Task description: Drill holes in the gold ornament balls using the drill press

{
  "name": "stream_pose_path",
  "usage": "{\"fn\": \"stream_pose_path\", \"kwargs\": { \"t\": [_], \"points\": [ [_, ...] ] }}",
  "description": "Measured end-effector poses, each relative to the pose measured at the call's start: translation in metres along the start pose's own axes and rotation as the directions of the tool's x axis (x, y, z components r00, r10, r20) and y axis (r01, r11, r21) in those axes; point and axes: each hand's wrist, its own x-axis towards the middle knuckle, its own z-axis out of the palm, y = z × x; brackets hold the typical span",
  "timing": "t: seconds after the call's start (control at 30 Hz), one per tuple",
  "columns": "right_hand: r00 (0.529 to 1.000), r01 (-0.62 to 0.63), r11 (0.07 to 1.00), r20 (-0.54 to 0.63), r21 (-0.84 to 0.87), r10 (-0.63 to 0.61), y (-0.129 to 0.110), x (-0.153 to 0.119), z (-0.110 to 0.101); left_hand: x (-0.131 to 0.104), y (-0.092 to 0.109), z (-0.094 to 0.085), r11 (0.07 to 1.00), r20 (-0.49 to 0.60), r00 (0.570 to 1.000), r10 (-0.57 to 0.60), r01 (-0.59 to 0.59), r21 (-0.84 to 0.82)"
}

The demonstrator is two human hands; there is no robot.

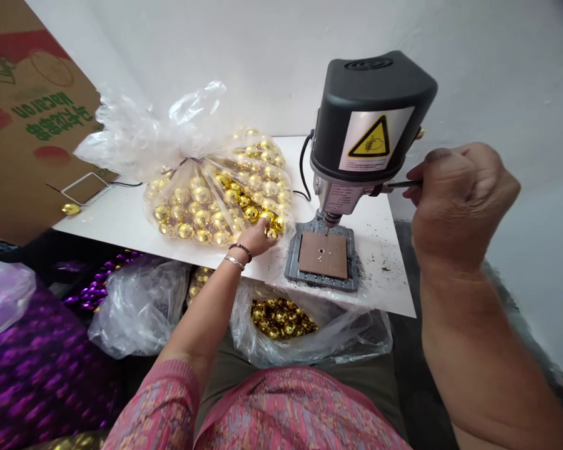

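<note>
My left hand (257, 239) reaches into the torn side of a clear plastic bag (187, 181) full of shiny gold balls. Its fingers curl about a gold ball (272, 234) at the bag's right edge, partly hidden from me. My right hand (460, 194) is closed around the black feed lever (406, 184) of a small bench drill press (375, 119). Beneath the drill chuck (331, 220) sits a square brown block (323, 259) with a small hole in its middle, on the grey slotted base (354, 281). No ball rests on the block.
Dark shavings (380, 256) lie on the white tabletop (398, 294) around the base. Under its front edge, an open plastic bag (356, 337) holds gold balls. Purple balls in a bag (47, 369) are at lower left. A cardboard box (23, 156) and loose gold ball (71, 209) are left.
</note>
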Motion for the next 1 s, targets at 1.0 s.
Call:
{"fn": "stream_pose_path", "kwargs": {
  "t": [1.0],
  "points": [
    [0.999,-0.039,0.999,0.01,0.012,0.039,-0.009,-0.001,-0.001,-0.028,0.051,0.031,0.339,0.201,0.96,0.195,0.127,-0.932]
  ]
}}
